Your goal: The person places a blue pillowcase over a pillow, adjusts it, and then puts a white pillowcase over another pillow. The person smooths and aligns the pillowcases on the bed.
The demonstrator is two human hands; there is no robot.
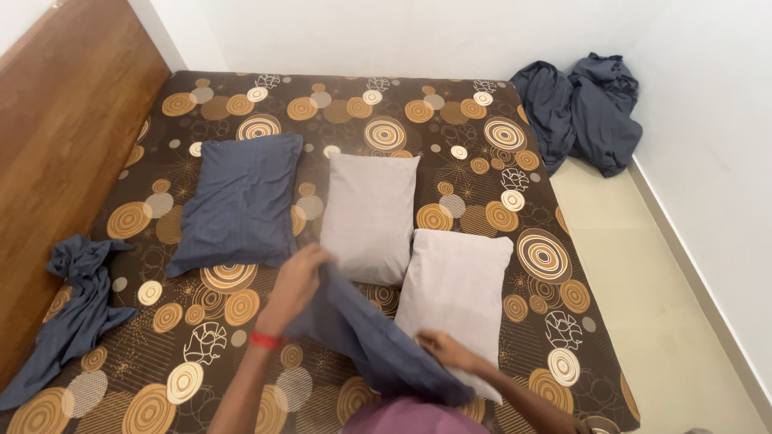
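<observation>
- Wooden headboard [64, 120] along the far left edge, plain brown panel, bed [354, 104] pushed tight against it and into the room's corner.
- Crumpled dark blue cloth [72, 313] next, lying on the left part of the bed, loose and twisted, apart from the pillows, likely set aside.
- Covered pillow [240, 201] further right, already in a dark blue case, flat on the bed near the headboard side, looking finished and parked out of the way.
- Left hand [299, 277] just below that pillow's lower corner, red band at the wrist, grip closed round the upper edge of a dark blue pillowcase [378, 337], pulling the fabric up and taut.
- Pillowcase stretched slantwise between both hands, over the lower middle of the bed, probably held so to find or open its mouth.
- Bare grey pillow [371, 215] in the middle, lengthwise, uncovered, just above the held fabric.
- Right hand [444, 351] at the lower end of the pillowcase, grip pinched shut on the cloth, resting on the second bare grey pillow [457, 293].
- That second pillow tilted slightly, its corner touching the middle one, nearest the hands and so easiest to reach.
- Bed sheet dark brown with orange, tan and white ringed circles; no labels, packages or signs visible anywhere.
- Heap of dark blue bedding [583, 112] at far right, slumped on the pale floor [643, 305] in the corner against the white wall.
</observation>
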